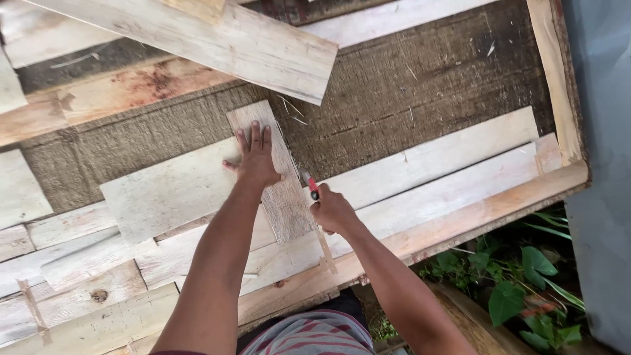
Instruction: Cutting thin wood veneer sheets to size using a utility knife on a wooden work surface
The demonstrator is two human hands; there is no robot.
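Observation:
A short pale wooden board [284, 197] lies lengthwise over other planks on a rough brown work surface [420, 85]. My left hand [255, 158] presses flat on its upper part, fingers spread. My right hand [332, 210] is closed around a small red-and-black tool [312, 186] at the board's right edge. The tool's working end is hidden, so I cannot tell what kind it is. A thin wood strip [324, 246] runs down from under my right hand.
Long pale planks [447, 164] lie across the surface, and a wide one [230, 39] lies at the top. A wooden frame edge [559, 72] runs along the right side. Green plants [519, 289] grow below at the right. A grey wall [605, 131] stands at the far right.

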